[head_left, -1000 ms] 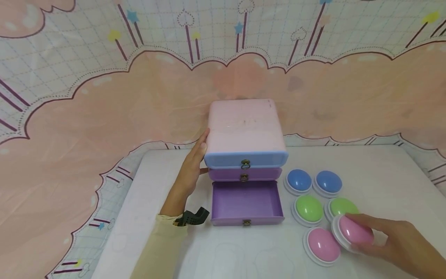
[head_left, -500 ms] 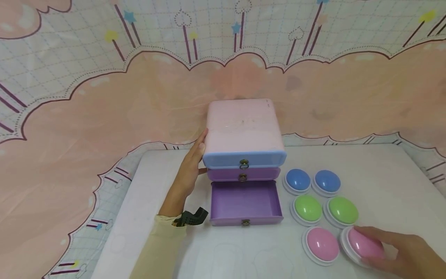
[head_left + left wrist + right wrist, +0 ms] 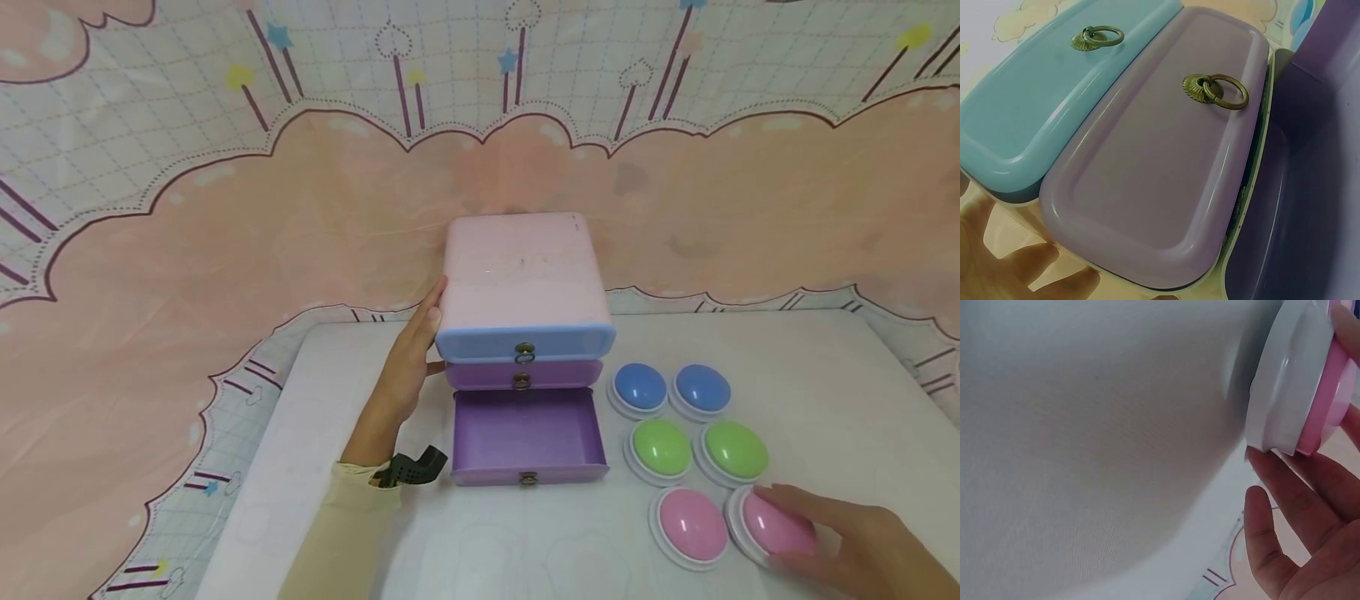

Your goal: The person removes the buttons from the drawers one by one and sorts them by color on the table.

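A small drawer cabinet (image 3: 525,271) has a pink top, a blue top drawer (image 3: 525,343) and purple drawers below. Its bottom drawer (image 3: 528,475) is pulled out, with nothing visible inside. My left hand (image 3: 401,367) rests its fairly straight fingers against the cabinet's left side; in the left wrist view, fingers (image 3: 1029,262) touch that wall beside the ring-handled fronts. At the front right, my right hand (image 3: 862,533) grips a pink dome button (image 3: 776,523) with a white round base between thumb and fingers. The right wrist view has that base (image 3: 1288,381) edge-on, close to the tabletop.
Left of the held one lies another pink dome button (image 3: 693,525). Behind are two green ones (image 3: 662,447) and two blue ones (image 3: 640,387), forming pairs right of the cabinet. A patterned cloth (image 3: 337,217) hangs behind the white table (image 3: 300,433).
My right hand has brought the pink button down and toward the front right, off the green one it partly covered, beside the other pink one. My left hand stays put.
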A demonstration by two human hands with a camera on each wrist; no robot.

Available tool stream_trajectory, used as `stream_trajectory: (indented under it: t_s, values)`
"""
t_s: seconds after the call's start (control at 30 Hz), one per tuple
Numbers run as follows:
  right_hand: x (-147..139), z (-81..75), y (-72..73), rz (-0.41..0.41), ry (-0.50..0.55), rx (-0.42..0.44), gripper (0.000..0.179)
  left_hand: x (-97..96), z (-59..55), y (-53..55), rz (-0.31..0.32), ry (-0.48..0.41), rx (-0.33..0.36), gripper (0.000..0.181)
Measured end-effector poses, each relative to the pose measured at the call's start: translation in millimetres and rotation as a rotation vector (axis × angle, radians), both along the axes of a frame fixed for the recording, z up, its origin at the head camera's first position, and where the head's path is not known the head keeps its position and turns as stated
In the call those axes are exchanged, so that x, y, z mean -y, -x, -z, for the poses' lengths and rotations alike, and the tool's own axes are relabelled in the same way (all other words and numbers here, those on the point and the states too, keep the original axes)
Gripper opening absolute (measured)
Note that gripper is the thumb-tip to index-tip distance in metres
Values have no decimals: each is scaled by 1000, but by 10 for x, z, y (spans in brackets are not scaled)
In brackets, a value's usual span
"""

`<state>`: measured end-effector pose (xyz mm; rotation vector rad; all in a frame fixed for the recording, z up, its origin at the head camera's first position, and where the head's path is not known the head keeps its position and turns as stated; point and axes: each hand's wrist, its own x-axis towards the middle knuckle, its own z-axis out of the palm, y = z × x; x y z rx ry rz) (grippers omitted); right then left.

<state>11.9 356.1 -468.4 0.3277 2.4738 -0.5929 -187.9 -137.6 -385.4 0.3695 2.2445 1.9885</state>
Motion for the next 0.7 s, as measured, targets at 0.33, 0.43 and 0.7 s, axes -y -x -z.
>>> stream_trajectory:
  t_s: [0.33,0.43,0.7]
  values:
    - [75,-23,40,-8,-43,34,118,-2,-3,-7,-2,7,-6,47]
    - [98,-39,45,-34,-50,26,118,0,3,-4,-2,4,-6,47]
    - [108,-41,44,-49,-43,-19,112,5,10,7,3,-4,-5,47]
